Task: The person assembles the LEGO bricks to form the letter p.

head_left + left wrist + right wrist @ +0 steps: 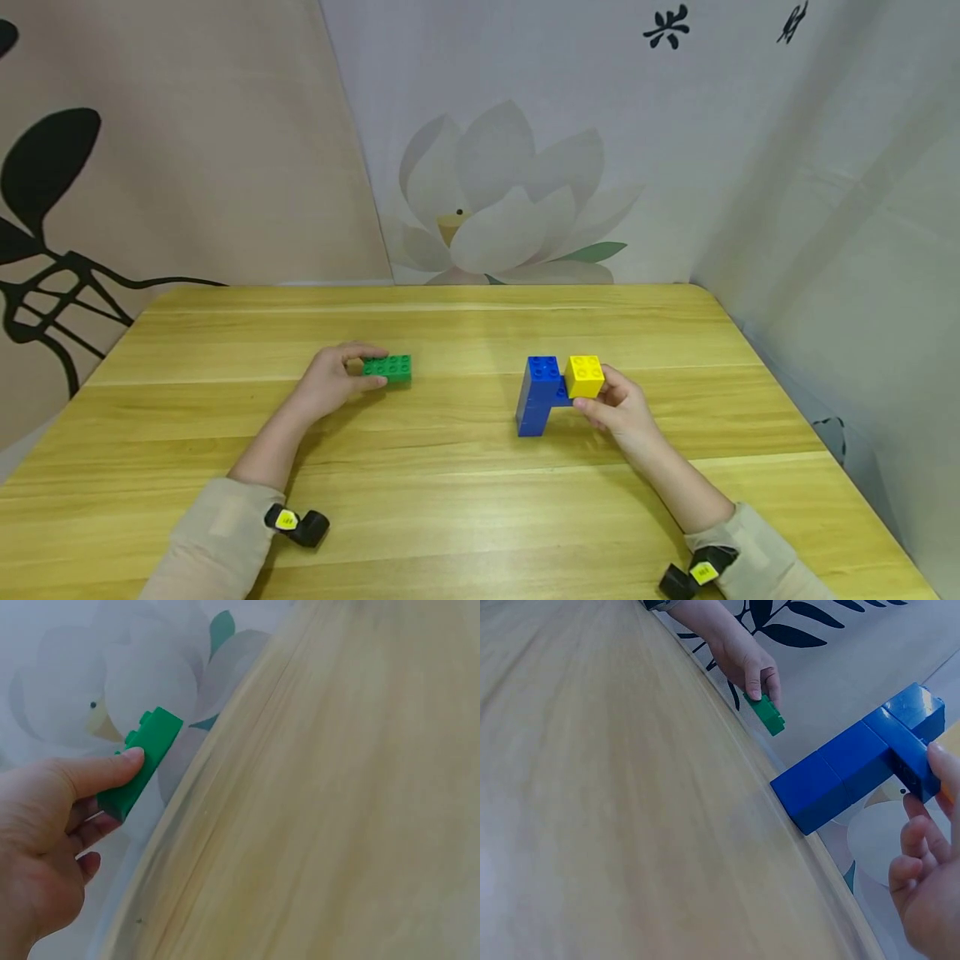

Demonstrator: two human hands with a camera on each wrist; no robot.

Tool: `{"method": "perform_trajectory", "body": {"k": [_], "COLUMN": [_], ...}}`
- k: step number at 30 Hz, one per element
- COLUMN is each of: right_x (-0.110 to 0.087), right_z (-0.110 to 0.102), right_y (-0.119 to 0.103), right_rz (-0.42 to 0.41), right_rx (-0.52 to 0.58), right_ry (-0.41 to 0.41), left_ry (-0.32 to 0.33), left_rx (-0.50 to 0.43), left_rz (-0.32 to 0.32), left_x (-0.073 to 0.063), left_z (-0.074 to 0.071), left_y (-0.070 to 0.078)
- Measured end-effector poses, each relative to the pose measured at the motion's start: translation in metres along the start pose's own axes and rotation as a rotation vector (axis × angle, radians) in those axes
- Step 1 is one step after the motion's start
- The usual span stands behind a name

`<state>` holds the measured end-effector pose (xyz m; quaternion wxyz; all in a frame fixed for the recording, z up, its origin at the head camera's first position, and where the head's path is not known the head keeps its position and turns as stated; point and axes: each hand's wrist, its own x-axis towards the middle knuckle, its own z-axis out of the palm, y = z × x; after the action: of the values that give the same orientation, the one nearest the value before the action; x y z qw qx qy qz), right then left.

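Note:
On the left, my left hand [330, 386] pinches a green toy brick [393, 369] by one end, thumb on the near side. The left wrist view shows the brick [155, 754] raised off the table, its studs turned left. Right of centre stands a column of stacked blue bricks [534, 400] with a blue arm jutting out near its top. My right hand [628, 417] grips a yellow brick [584, 377] at that arm, right of the column's top. In the right wrist view the yellow brick [951, 742] is mostly cut off, so its seating cannot be told.
A light wooden table [465, 508] with rounded far corners carries the work. Behind it hangs a pale curtain [517, 75] with a printed lotus and dark plant shapes. Black wrist cameras sit on both sleeves [221, 533].

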<state>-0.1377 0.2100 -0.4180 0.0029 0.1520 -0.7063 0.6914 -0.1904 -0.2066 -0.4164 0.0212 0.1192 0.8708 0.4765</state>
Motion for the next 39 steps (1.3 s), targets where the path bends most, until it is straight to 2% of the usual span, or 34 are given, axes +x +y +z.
{"method": "perform_trajectory", "body": {"k": [16,24,39], "right_x": [0.001,0.001,0.001], "right_z": [0.001,0.001,0.001], "right_y": [-0.002,-0.002,-0.001], "right_rz": [0.031,0.042,0.056], "right_rx": [0.008,-0.016,-0.027], "right_ry": [0.013,0.013,0.016], "left_ry": [0.045,0.086,0.115], "left_rx": [-0.014,-0.022,-0.069], "left_rz": [0.116,0.155,0.23], "left_x": [-0.004,-0.008,-0.016], "left_z": [0.008,0.012,0.021], "left_y": [0.036,0.054,0.088]}}
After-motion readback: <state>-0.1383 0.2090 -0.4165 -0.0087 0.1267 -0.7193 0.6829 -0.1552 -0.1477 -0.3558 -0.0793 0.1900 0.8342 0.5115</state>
